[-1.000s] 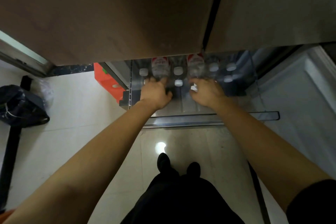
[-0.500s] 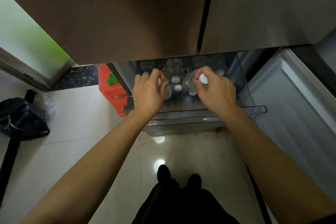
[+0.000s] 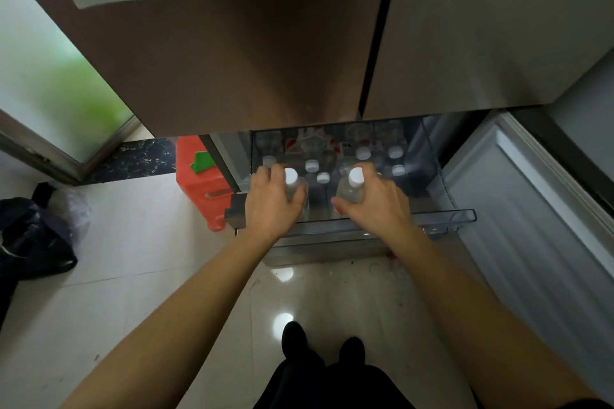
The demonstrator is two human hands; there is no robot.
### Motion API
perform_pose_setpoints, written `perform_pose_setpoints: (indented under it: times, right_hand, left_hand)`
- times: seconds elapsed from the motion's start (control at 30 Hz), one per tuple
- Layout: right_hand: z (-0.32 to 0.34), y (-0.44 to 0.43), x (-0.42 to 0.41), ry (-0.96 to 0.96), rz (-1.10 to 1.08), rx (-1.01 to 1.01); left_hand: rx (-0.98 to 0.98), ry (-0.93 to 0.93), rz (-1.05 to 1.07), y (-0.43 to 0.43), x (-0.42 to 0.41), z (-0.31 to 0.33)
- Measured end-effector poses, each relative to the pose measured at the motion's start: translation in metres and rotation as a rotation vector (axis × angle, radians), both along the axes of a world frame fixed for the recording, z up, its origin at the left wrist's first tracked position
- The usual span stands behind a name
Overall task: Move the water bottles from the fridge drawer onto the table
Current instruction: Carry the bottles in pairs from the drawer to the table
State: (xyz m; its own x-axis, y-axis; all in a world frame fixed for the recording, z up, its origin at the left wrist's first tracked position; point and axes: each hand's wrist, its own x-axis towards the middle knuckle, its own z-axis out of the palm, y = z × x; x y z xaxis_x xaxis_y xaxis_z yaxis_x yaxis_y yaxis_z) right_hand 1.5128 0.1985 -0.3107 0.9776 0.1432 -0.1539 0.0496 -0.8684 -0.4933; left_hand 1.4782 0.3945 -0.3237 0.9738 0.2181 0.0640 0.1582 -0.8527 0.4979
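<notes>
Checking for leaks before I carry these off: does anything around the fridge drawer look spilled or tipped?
Nothing looks tipped: the capped bottles in the fridge drawer stand upright. One oddity: a reddish smear on the floor just below the drawer's front; what it is cannot be told.

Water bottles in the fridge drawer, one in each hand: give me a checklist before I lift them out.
1. Left hand grips a clear plastic white-capped bottle: ok.
2. Right hand grips the second clear white-capped bottle: ok.
3. Caps on both: ok.
4. Transparent plastic fridge drawer pulled open: ok.
5. Bottles clear of the brown fridge door above: cannot tell.
6. Room on the table: cannot tell, out of view.
</notes>
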Motion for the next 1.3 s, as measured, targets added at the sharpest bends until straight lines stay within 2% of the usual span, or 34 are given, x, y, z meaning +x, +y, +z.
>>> perform_pose_setpoints:
  times: [0.17,0.33,0.43,0.6,0.73,0.97,1.13,1.3]
  right_hand:
    - [-0.007,0.007,0.002,0.019,-0.111,0.162]
    - [-0.020,0.009,0.008,0.096,-0.083,0.027]
    - [-0.022,0.009,0.011,0.167,-0.098,0.125]
    - [-0.007,0.006,0.015,0.143,-0.029,0.213]
    - [0.020,0.014,0.016,0.052,0.101,0.297]
    - [0.062,0.062,-0.012,-0.149,0.386,0.462]
    - [0.080,0.126,-0.070,-0.123,0.663,0.519]
    - [0.087,0.188,-0.167,-0.120,0.981,0.523]
  left_hand:
    - [-0.147,0.105,0.036,-0.004,-0.002,-0.003]
    - [-0.265,0.126,0.129,-0.008,0.000,-0.016]
    - [-0.305,0.178,0.175,-0.006,-0.001,-0.025]
    - [-0.378,0.050,0.210,0.000,-0.012,-0.004]
    - [-0.463,-0.059,0.263,0.008,-0.028,0.032]
    - [-0.584,-0.359,0.613,0.027,-0.104,0.097]
    - [-0.506,-0.417,0.845,0.056,-0.210,0.114]
    - [-0.372,-0.472,1.077,0.070,-0.338,0.120]
